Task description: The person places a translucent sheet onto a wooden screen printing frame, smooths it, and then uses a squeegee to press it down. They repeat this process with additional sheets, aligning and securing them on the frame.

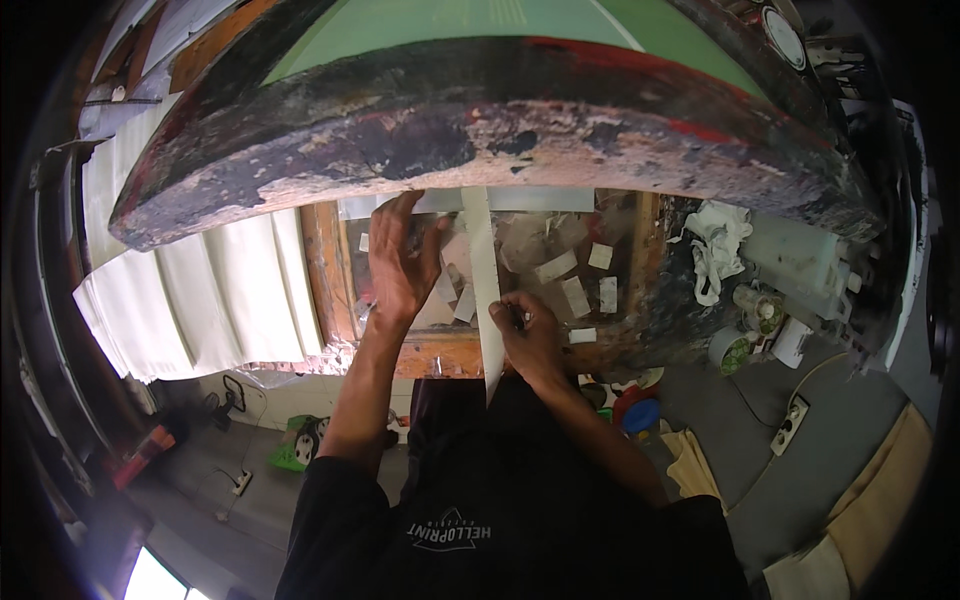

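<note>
A long, narrow off-white strip [484,262], like paper or tape, runs from under the raised frame down past the board's front edge toward my body. My right hand [528,335] is closed, with its fingertips pinched at the strip's right edge. My left hand [403,265] is to the left of the strip, fingers apart, its fingertips reaching the underside of the frame. The wooden-edged board [432,364] below carries several small pale pieces, one of them a rectangle [575,297]. Overhead is a thick, paint-crusted screen printing frame [480,130] with green mesh [480,28].
Folded white sheets [215,300] lie at the left of the board. To the right are a crumpled white cloth [716,245], a jar [757,308] and a container with green contents [733,352]. A power strip [790,425] with a cable lies on the floor.
</note>
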`<action>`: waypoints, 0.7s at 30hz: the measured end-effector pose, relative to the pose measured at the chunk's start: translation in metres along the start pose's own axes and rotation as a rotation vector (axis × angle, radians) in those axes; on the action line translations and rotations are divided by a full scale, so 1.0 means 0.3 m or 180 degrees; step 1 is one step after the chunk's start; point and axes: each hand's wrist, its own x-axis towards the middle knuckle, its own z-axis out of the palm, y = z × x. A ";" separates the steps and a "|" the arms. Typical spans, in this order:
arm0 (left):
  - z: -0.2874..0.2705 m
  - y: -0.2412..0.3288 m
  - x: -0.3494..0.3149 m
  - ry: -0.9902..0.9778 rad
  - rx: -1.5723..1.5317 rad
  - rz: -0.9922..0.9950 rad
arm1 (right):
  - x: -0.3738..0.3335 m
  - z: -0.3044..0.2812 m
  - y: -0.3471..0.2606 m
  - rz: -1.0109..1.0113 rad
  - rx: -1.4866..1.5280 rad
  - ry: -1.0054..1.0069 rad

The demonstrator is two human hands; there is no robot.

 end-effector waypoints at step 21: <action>0.009 -0.114 0.027 -0.1519 0.0510 0.0997 | -0.032 0.143 -0.049 -0.0041 0.0770 0.0694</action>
